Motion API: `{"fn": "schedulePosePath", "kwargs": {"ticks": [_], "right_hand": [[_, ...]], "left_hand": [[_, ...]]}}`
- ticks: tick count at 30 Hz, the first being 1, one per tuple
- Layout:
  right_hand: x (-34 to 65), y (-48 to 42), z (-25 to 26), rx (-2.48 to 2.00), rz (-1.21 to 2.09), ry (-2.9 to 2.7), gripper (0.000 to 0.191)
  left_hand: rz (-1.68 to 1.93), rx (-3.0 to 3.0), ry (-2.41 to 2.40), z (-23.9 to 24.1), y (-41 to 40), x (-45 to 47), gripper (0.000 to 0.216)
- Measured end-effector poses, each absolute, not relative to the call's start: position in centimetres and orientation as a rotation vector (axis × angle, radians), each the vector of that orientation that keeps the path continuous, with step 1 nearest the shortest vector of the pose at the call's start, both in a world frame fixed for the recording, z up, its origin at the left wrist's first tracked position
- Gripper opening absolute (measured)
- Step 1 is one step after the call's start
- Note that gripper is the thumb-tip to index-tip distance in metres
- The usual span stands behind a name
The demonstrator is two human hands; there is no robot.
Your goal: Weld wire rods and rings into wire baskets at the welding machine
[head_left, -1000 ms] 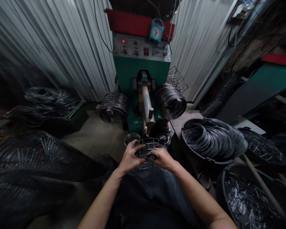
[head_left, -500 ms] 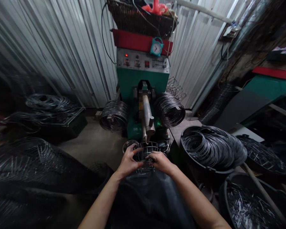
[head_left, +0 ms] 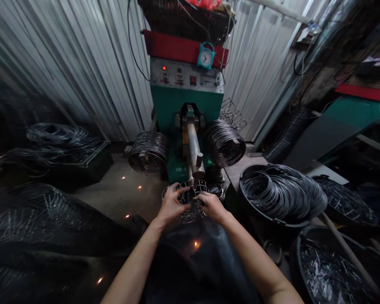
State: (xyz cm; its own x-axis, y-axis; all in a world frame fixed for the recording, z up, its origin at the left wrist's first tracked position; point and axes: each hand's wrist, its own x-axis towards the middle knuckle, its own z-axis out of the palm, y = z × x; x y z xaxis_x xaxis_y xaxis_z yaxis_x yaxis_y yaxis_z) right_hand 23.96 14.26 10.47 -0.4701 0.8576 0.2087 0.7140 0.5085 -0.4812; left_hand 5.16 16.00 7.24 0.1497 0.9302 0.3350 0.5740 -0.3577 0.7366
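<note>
My left hand (head_left: 171, 204) is closed on the left side of a round wire basket (head_left: 189, 217), its thumb and fingers curved around the wires. On the right side, my right hand (head_left: 211, 206) pinches the basket near its middle, fingers partly hidden. The basket is tilted under the tip of a green spot welder (head_left: 185, 98), whose metal electrode arm (head_left: 194, 145) reaches down between my hands. Orange sparks fly over the floor and in front of the dark apron (head_left: 202, 261). Exactly where the tip meets the wire is hard to make out.
Wire ring bundles hang left (head_left: 148, 152) and right (head_left: 226, 142) of the welder. On the right stand a tub of wire rings (head_left: 242, 190) and a tub of short wire pieces (head_left: 299, 253). A dark crate (head_left: 98, 158) with wire coils sits at left.
The basket has tilted and moved up slightly against the welder tip, with both hands still on it. Sparks have appeared. The whole view has shifted slightly.
</note>
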Motion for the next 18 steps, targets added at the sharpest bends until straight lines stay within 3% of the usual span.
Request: {"fn": "schedulePosePath", "kwargs": {"ticks": [7,14,18], "right_hand": [[24.0,13.0,10.3,-1.318,0.571,-1.822,0.037],[27.0,7.5,6.0,-1.387,1.423,-0.583,0.025],[28.1,6.1,4.4,-1.322,1.538,-0.347,0.023]], "left_hand": [[1.078,1.922,1.477,7.7,17.1,5.4,0.053],[1.167,1.91,1.528,6.8,17.4,5.5,0.056],[1.152,1.851,1.582,6.2,18.7,5.4,0.057]]}}
